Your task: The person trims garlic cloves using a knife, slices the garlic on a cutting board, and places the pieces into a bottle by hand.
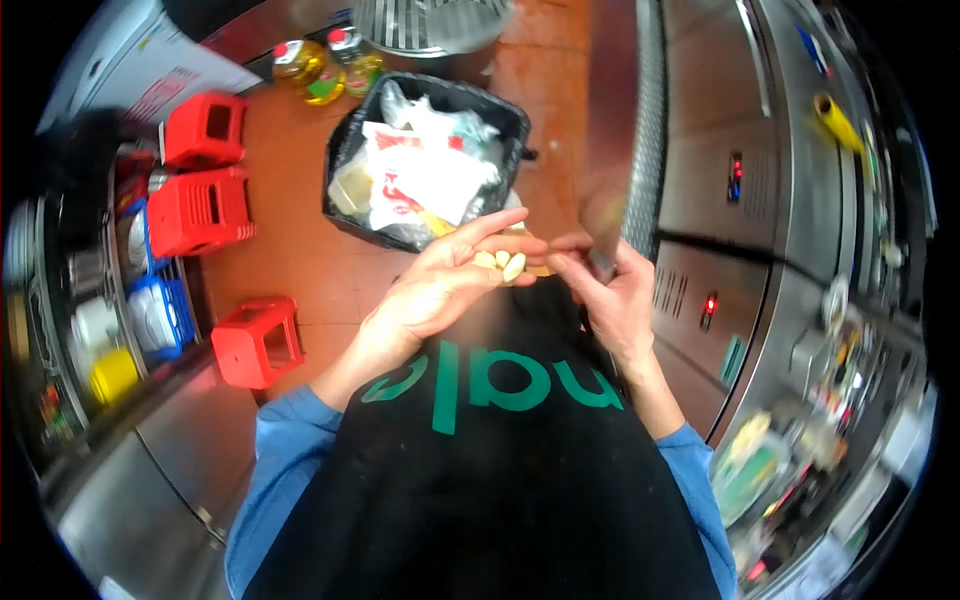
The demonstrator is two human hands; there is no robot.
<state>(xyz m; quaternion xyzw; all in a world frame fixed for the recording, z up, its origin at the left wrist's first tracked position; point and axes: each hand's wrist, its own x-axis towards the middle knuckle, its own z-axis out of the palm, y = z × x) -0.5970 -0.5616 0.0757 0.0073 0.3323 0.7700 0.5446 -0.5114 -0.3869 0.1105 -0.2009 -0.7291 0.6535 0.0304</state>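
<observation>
Several pale, peeled cloves [512,267] lie in the cupped palm and fingers of my left hand [445,277], in front of the black apron [500,480]. My right hand [618,300] is just to the right, its thumb and fingers pinched beside the left fingertips. A blurred knife [612,150] with a wide metal blade rises from my right hand, which is wrapped round its lower end. Whether the right fingertips also pinch something small cannot be made out. Beyond my hands stands a bin [338,190] lined with a black bag.
Red stools [203,212] stand on the tiled floor at left, near a rack of dishes. Oil bottles [308,72] and a metal drum [430,25] are behind the bin. Steel cabinets [715,130] run down the right, with a cluttered counter [830,400] beyond.
</observation>
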